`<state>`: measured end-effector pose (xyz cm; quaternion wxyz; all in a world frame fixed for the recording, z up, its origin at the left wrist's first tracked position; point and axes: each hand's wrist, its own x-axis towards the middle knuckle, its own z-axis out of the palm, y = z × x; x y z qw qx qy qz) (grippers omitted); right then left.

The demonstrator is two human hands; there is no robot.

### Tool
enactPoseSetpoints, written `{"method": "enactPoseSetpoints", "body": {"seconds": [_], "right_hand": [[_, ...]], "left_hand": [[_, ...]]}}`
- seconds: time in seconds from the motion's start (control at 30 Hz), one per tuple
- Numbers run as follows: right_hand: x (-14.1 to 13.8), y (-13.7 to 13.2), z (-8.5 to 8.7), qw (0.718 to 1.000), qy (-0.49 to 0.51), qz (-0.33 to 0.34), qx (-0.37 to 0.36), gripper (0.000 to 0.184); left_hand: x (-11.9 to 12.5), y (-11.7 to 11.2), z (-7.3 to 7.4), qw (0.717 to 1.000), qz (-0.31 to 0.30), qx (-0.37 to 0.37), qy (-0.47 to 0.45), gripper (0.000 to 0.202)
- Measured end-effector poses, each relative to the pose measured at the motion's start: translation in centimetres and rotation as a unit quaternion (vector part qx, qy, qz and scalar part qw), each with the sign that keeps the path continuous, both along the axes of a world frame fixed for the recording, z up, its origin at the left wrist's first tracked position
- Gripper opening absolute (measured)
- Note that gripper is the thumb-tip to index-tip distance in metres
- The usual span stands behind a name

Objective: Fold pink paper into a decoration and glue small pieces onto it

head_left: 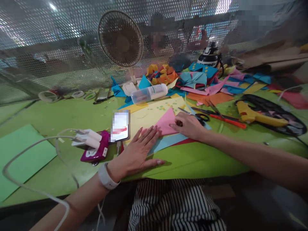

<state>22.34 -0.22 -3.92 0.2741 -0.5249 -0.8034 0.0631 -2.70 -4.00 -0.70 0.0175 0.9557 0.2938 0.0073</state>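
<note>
A folded pink paper [166, 120], triangular with its peak pointing away from me, lies on a stack of yellow sheets [138, 123] and a light blue sheet [166, 142]. My left hand [141, 149] lies flat with fingers stretched, its fingertips pressing on the paper's lower left part. My right hand [189, 125] is closed at the paper's right side, fingers curled and thumb on the paper's edge. Black-handled scissors [202, 118] lie just beyond the right hand. A lit phone [120, 125] rests left of the paper.
A purple power strip [106, 136] with white chargers and loose cables sits left. Behind are a clear bottle [149, 93], a fan [120, 38] and heaped coloured paper [192, 78]. A yellow glue gun [260, 117] lies right on a black tray [295, 120]. Green paper [26, 157] lies far left.
</note>
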Motion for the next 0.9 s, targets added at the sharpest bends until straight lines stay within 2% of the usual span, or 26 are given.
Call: {"method": "enactPoseSetpoints", "body": {"seconds": [0.67, 0.9], "right_hand": [[-0.02, -0.35, 0.42, 1.000, -0.017, 0.002, -0.007, 0.024], [0.05, -0.32, 0.41, 1.000, -0.024, 0.005, -0.014, 0.025]], "left_hand": [[0.20, 0.31, 0.38, 0.999, 0.009, -0.037, 0.011, 0.076], [-0.66, 0.22, -0.06, 0.998, 0.064, -0.025, 0.005, 0.078]]}}
